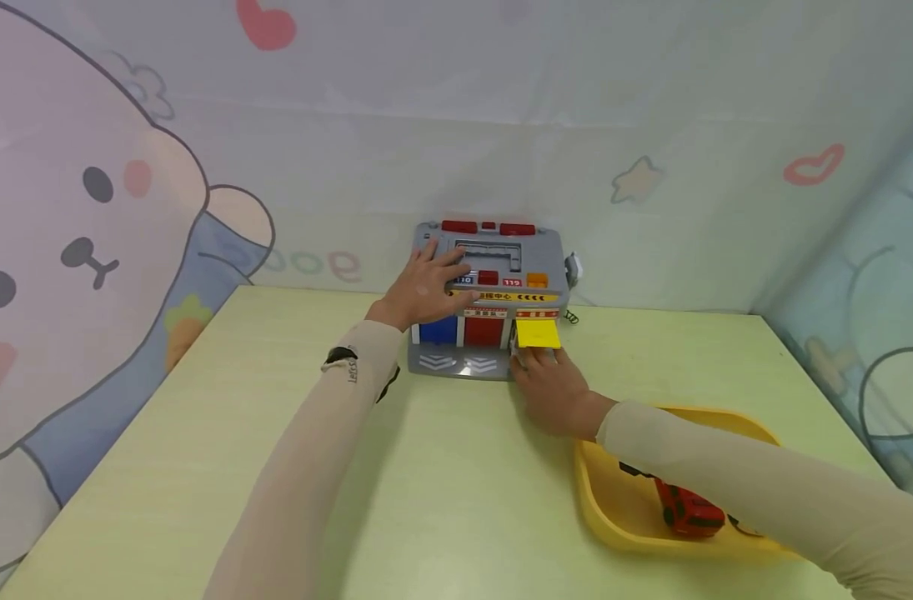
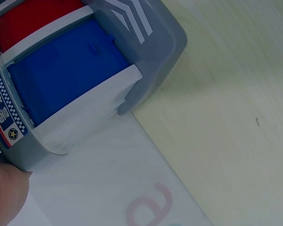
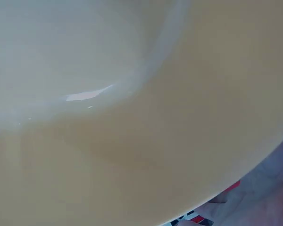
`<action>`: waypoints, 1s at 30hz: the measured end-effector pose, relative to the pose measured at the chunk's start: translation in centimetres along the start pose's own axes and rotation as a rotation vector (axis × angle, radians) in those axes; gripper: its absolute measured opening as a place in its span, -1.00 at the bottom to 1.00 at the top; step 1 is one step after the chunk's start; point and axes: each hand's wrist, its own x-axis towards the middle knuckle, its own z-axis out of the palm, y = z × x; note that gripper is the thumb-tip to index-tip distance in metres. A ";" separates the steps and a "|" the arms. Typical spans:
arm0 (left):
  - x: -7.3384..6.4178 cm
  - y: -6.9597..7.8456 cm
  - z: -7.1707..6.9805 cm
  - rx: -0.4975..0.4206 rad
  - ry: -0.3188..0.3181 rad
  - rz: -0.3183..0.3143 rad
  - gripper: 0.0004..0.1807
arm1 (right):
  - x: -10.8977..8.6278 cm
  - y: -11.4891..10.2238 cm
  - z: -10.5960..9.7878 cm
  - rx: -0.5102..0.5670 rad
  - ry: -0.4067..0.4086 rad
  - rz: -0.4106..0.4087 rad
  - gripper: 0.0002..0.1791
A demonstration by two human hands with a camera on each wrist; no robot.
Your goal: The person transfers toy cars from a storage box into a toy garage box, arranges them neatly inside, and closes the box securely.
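Observation:
A grey toy rescue station (image 1: 494, 287) stands against the back wall, with a blue door (image 1: 438, 330), a red door (image 1: 483, 331) and a raised yellow door (image 1: 538, 334) along its front. My left hand (image 1: 424, 287) rests on its roof at the left, fingers spread. Below the yellow door is my right hand (image 1: 554, 387), its fingers reaching to the opening. The flap and bay hide those fingertips, so whether they hold something is unclear. In the left wrist view, the blue door (image 2: 70, 70) is down.
A yellow tray (image 1: 602, 521) sits at the front right under my right forearm. Inside it lies a red toy vehicle (image 1: 692, 510), partly covered by the sleeve. Behind the table hangs a printed cloth (image 1: 464, 150). The tray's wall (image 3: 203, 103) fills most of the right wrist view.

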 end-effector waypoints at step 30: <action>0.1 0.0 0.0 -0.015 0.004 0.006 -0.31 | -0.2 -0.6 -0.5 -0.058 -0.159 0.027 -0.54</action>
